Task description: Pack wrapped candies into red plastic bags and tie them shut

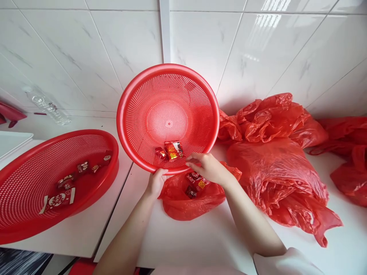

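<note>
A red mesh basket (pixel 169 95) is tilted so that its inside faces me. My left hand (pixel 156 183) is closed on its lower rim, with the thumb over the edge. Inside, near the low side, lie a shiny red-and-gold packet (pixel 173 150) and a smaller red wrapped piece (pixel 161 153). My right hand (pixel 205 167) is at the lower right rim, fingers loosely bent and apart, with nothing visible in them. Beneath it, an open red plastic bag (pixel 192 208) holds a red packet lettered "LOVE" (pixel 196 179) and a small dark-red wrapped piece (pixel 191 192).
A second red basket (pixel 111 168) on the left holds several small wrapped packets. Bunched red plastic bags (pixel 281 168) lie on the right, with more at the far right. A clear plastic bottle (pixel 50 109) lies by the tiled wall (pixel 200 38). A seam crosses the white table (pixel 172 244).
</note>
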A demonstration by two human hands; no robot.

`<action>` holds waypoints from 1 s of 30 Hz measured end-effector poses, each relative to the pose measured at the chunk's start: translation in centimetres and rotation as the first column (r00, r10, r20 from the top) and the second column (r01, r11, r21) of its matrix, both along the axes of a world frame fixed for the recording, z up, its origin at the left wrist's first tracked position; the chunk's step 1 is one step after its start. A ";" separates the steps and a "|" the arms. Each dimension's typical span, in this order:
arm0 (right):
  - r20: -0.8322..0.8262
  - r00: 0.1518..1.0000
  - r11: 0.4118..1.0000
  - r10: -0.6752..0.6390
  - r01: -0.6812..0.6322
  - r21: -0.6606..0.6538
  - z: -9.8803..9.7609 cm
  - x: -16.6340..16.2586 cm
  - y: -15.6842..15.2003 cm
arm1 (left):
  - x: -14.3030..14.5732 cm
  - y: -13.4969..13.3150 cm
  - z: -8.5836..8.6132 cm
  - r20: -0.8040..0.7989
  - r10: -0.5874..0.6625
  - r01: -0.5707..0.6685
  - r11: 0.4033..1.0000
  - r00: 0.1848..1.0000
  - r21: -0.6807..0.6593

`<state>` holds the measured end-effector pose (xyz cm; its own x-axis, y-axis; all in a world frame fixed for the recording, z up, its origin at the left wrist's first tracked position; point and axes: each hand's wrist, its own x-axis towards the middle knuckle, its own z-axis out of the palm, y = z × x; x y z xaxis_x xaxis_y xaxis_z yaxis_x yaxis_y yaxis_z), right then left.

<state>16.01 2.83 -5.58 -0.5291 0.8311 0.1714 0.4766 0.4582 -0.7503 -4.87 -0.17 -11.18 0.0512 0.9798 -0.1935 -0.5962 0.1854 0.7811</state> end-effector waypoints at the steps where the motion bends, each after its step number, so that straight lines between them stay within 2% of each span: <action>1: -0.016 0.999 0.997 -0.038 0.039 0.061 -0.4 -0.6 0.1 | 0.2 -0.1 -0.1 -0.007 -0.017 0.017 1.000 1.000 0.010; 4: -0.052 0.998 0.985 -0.028 0.036 0.168 -1.8 -2.5 0.3 | 0.9 -0.5 -0.7 -0.018 -0.064 0.064 0.997 0.998 0.029; 6: -0.018 1.000 0.976 -0.016 0.019 0.218 -3.0 -3.8 0.3 | 1.4 -0.8 -1.3 -0.041 -0.073 0.074 0.997 0.997 0.027; 8: 0.026 0.998 0.963 -0.061 0.052 0.264 -4.1 -4.7 0.3 | 1.8 -1.1 -1.8 -0.084 -0.094 0.097 0.995 0.992 0.028; 10: 0.015 0.995 0.962 -0.097 0.090 0.257 -4.9 -5.0 0.5 | 2.0 -1.3 -2.2 -0.141 -0.113 0.119 0.992 0.984 0.036; 12: -0.090 0.990 0.981 -0.110 0.122 0.150 -5.1 -4.9 0.8 | 2.1 -1.4 -2.2 -0.176 -0.115 0.124 0.992 0.978 0.038; 14: -0.282 0.950 0.991 -0.130 0.116 -0.066 -4.9 -4.4 1.2 | 2.0 -1.3 -2.0 -0.161 -0.126 0.133 0.990 0.979 0.036; 15: -0.395 0.906 0.976 -0.152 0.074 -0.205 -4.6 -4.1 1.4 | 1.8 -1.2 -1.8 -0.145 -0.127 0.133 0.990 0.981 0.038; 17: -0.591 0.778 0.888 -0.214 -0.097 -0.449 -3.8 -3.5 1.7 | 1.5 -1.0 -1.4 -0.108 -0.112 0.118 0.992 0.988 0.048; 18: -0.656 0.713 0.832 -0.247 -0.191 -0.521 -3.4 -3.1 1.7 | 1.3 -0.8 -1.2 -0.089 -0.100 0.105 0.993 0.991 0.053; 20: -0.719 0.632 0.762 -0.288 -0.303 -0.572 -2.6 -2.5 1.7 | 0.8 -0.5 -0.9 -0.057 -0.063 0.066 0.996 0.996 0.057; 22: -0.729 0.621 0.772 -0.288 -0.299 -0.561 -2.0 -1.9 1.6 | 0.5 -0.3 -0.8 -0.037 -0.027 0.029 0.998 0.999 0.057; 30: -0.666 0.701 0.817 -0.254 -0.213 -0.536 -0.7 0.2 1.7 | -0.1 0.2 -0.4 -0.031 0.051 -0.049 0.998 0.998 0.047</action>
<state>16.25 4.55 -6.24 -0.4317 0.9020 -0.0042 -0.2738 -0.1354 -0.9522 -4.96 0.07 -11.55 -0.0038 0.9889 -0.1489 -0.5780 0.1193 0.8073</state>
